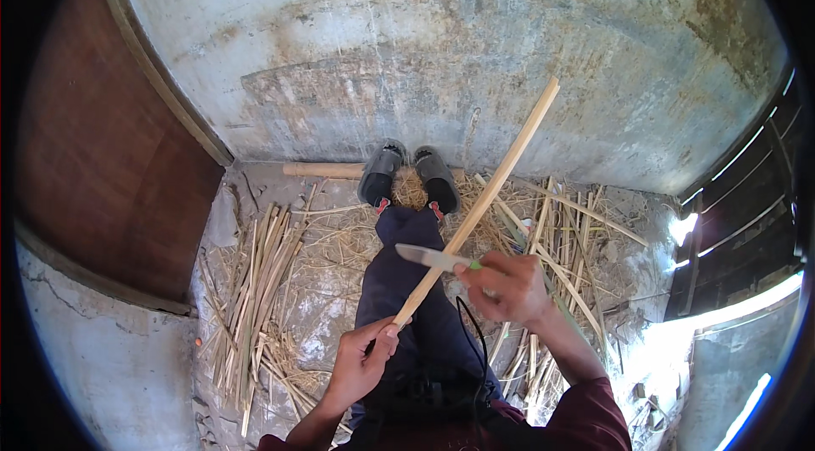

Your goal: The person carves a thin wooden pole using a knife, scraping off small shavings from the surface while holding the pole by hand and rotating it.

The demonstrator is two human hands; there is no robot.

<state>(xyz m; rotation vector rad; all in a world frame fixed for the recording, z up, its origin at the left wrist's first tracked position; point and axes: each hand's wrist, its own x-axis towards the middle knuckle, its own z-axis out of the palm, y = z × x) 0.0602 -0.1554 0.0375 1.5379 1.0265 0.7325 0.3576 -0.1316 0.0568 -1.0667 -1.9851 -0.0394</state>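
A long pale strip of split bamboo (501,175) slants up and to the right above my legs. Its lower end is pinched between the thumb and fingers of my left hand (363,359). My right hand (507,288) is closed round the green handle of a knife (424,257). The blade lies across the strip, its tip pointing left, around the strip's lower half. Whether the cutting edge bites into the bamboo cannot be made out.
Bundles of bamboo strips lie on the floor at left (263,281) and right (577,239), with curly shavings (412,188) about my shoes (384,171). A bamboo pole (327,171) rests along the stained wall (365,69). A brown door panel (110,137) stands left, dark slatted boards (743,205) right.
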